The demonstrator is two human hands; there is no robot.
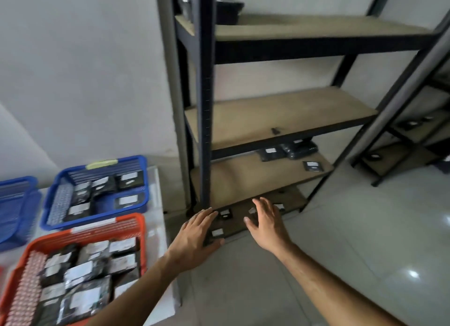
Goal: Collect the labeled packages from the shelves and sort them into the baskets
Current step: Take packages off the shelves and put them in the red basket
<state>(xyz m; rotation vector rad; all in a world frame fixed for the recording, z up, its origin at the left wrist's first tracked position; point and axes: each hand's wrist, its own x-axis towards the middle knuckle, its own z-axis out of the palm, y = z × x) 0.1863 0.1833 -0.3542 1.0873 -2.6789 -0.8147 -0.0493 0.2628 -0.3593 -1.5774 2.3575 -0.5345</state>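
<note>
Small black packages with white labels lie on the bottom board of the dark metal shelf rack point(205, 106); one labeled package point(217, 233) sits right by my left hand point(197, 233), another package point(225, 213) just beyond its fingertips. My right hand point(266, 224) hovers over the same board, fingers spread, holding nothing. More black packages point(287, 151) rest at the back of the shelf above. At left, an orange basket point(80, 230) and a blue basket point(143, 179) both hold several labeled packages.
A second blue basket point(17, 204) stands at the far left on the white table point(158, 230). Another rack point(411, 135) with a few packages stands at right. Grey tiled floor point(353, 228) spreads in front of the shelves.
</note>
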